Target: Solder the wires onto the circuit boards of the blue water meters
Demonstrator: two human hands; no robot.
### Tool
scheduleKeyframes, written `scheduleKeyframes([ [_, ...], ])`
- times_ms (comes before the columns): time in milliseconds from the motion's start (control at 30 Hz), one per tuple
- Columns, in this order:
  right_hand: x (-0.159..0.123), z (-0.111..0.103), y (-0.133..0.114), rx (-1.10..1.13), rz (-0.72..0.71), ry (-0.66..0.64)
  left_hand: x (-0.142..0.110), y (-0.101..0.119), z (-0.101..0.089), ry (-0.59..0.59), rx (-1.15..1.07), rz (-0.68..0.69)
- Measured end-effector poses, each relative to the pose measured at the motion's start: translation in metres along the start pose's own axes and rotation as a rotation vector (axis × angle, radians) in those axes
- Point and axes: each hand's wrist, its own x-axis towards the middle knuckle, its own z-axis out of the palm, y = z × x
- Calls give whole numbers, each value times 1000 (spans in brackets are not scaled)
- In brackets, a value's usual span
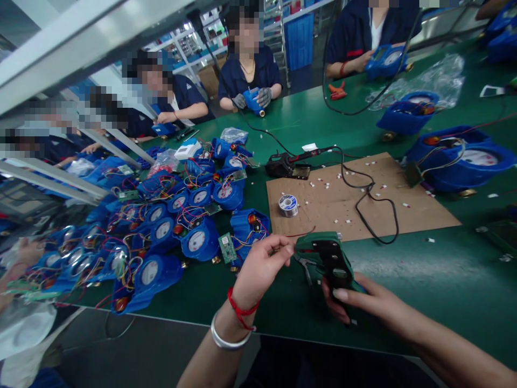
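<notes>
My right hand (347, 302) is wrapped round a green and black hand tool that looks like a wire stripper (331, 256), its head pointing away from me. Close to the tool's left side, my left hand (262, 264) is closed in a pinch; what lies between the fingertips is too small to make out. A thin red wire (302, 233) shows just beyond those fingertips. Below the tool's head, a metal plier-like tool (306, 269) is partly hidden. Left of my left hand stands a blue water meter (242, 221) with a green circuit board (227, 248).
A brown cardboard sheet (323, 207) carries a solder spool (288, 206), small white connectors and a black cable (374, 186). Behind it rests a soldering iron stand (283, 166). Many blue meters (197, 240) crowd the left; others (464, 156) stand right. Co-workers sit opposite.
</notes>
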Motion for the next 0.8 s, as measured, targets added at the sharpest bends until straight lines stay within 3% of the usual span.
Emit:
scheduleKeyframes([
  [100,-2,4,7,31,29,125,0,-2,4,34,72,28],
  [200,-7,-1,6,-105,59,182,0,-5,9,91,154,56],
  [300,-18,-18,-5,-382,108,239,-1,-8,15,159,253,136],
  [400,-30,-42,-10,-706,159,398,-4,-13,22,298,456,315],
  [533,-45,-81,8,-1302,124,559,-15,-20,33,451,764,504],
  [633,-51,-107,27,-1623,59,559,-26,-28,41,536,936,548],
  [700,-52,-117,35,-1687,38,534,-29,-37,46,522,998,556],
  [800,-47,-118,36,-1672,-6,494,-22,-50,52,406,999,506],
])
